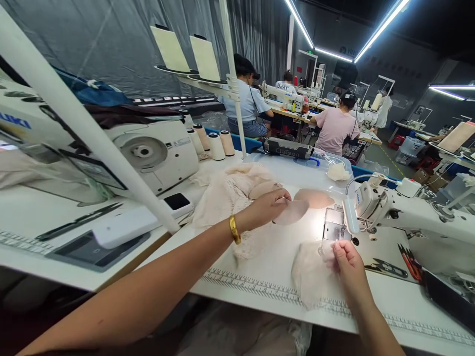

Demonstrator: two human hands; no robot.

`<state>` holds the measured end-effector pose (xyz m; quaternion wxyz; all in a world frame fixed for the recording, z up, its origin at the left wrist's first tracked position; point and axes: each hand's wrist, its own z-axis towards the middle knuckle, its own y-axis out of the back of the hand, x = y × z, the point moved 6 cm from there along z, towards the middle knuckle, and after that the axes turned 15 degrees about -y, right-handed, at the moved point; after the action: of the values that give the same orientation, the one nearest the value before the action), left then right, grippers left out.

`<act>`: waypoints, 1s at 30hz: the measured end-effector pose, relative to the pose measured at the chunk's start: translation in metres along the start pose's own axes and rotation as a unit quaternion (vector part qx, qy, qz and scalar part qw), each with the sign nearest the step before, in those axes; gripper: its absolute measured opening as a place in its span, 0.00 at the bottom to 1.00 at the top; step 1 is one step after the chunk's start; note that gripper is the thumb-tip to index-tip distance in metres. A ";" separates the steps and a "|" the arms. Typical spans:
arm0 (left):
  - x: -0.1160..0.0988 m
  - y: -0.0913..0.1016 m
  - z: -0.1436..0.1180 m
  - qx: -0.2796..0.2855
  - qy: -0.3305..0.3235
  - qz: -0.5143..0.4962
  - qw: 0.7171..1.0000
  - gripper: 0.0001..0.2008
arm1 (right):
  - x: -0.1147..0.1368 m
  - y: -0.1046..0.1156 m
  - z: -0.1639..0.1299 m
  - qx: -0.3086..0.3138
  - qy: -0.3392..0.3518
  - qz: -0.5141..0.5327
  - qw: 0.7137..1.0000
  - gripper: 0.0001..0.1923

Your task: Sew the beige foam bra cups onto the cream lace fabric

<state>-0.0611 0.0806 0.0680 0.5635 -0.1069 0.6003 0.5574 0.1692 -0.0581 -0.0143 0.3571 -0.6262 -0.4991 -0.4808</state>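
At the far left a white Juki sewing machine (148, 153) stands on the white worktop (267, 257), with a phone (177, 201) lying just in front of it and four thread cones (211, 142) lined up behind. Next comes a pile of cream lace fabric (226, 193) near the middle of the worktop. The left hand (269, 207), a gold bangle (234, 229) on its wrist, reaches over that pile, its fingers (284, 198) closed on the edge of a beige foam cup pad (293, 211); a second cup pad (315, 198) lies just beyond. Further right, the right hand (347, 262) pinches the upper corner of a pale lace piece (309, 274) lying flat near the worktop's front edge, by the printed ruler. Beside it stands another sewing machine (393, 210), with thread snips (386, 268) at its base.
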 end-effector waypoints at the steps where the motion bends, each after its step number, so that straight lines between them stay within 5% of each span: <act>1: 0.001 -0.005 -0.002 0.025 0.024 -0.050 0.998 0.14 | -0.001 0.000 0.001 0.001 0.000 -0.005 1.000 0.22; 4: -0.008 -0.027 -0.008 0.120 0.024 -0.123 0.985 0.17 | -0.006 0.003 0.004 0.001 -0.003 0.007 1.000 0.23; 8: -0.039 -0.053 -0.009 0.184 -0.112 0.004 0.977 0.11 | -0.009 0.005 0.002 0.012 -0.004 0.036 0.999 0.29; 12: -0.063 -0.075 -0.005 0.211 -0.193 0.139 0.948 0.10 | 0.006 -0.001 -0.013 0.010 0.042 -0.070 0.997 0.22; 15: -0.082 -0.089 0.002 0.269 -0.279 0.080 0.919 0.21 | 0.026 -0.009 -0.030 0.039 0.089 -0.175 0.980 0.14; 17: -0.087 -0.100 0.006 0.363 -0.275 -0.014 0.890 0.28 | 0.042 -0.011 -0.041 0.055 0.130 -0.246 0.959 0.11; 20: -0.083 -0.105 0.013 0.449 -0.189 -0.084 0.869 0.21 | 0.067 -0.003 -0.051 0.014 0.207 -0.323 0.923 0.10; 22: -0.084 -0.096 0.021 0.403 -0.192 -0.070 0.892 0.12 | 0.082 0.005 -0.055 -0.063 0.269 -0.351 0.894 0.09; 25: -0.090 -0.074 0.022 0.253 -0.284 0.044 0.924 0.07 | 0.091 0.009 -0.059 -0.160 0.377 -0.360 0.839 0.08; 27: -0.092 -0.065 0.011 0.179 -0.354 0.179 0.900 0.06 | 0.085 0.005 -0.056 -0.172 0.436 -0.363 0.805 0.11; 30: -0.088 -0.071 -0.012 0.168 -0.422 0.341 0.823 0.07 | 0.063 -0.003 -0.034 -0.132 0.474 -0.432 0.756 0.18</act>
<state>0.0163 0.0019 0.0959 0.5449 0.4469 0.3857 0.5955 0.1608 -0.0715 0.0560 0.2158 -0.0771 -0.4151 -0.8804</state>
